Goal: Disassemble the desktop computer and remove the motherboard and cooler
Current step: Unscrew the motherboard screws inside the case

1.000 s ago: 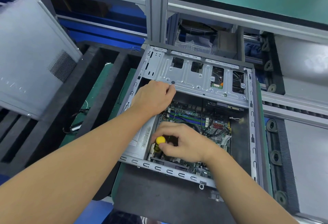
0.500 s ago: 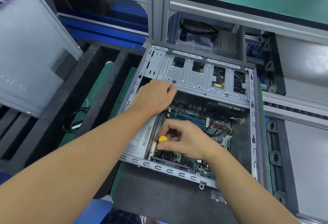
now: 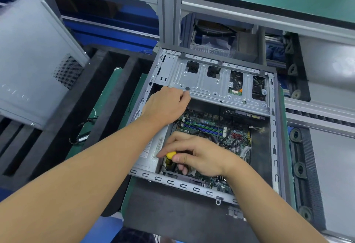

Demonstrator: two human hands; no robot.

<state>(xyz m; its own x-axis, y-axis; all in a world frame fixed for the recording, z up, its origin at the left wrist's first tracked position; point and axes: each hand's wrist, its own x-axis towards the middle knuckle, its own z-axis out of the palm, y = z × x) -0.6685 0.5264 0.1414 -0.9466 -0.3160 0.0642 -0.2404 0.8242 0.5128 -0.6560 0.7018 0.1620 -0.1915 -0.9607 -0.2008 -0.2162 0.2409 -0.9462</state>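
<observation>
Two bare hands reach into the open computer case. At its near-left corner the right hand pinches the yellow handle of a screwdriver between thumb and curled fingers, just beside the grey power supply. The left hand curls over the near edge of the drive cage at its left end, fingertips hidden. The motherboard lies flat on the case floor, partly under both hands. A grey side panel leans well apart at the bench's left edge.
</observation>
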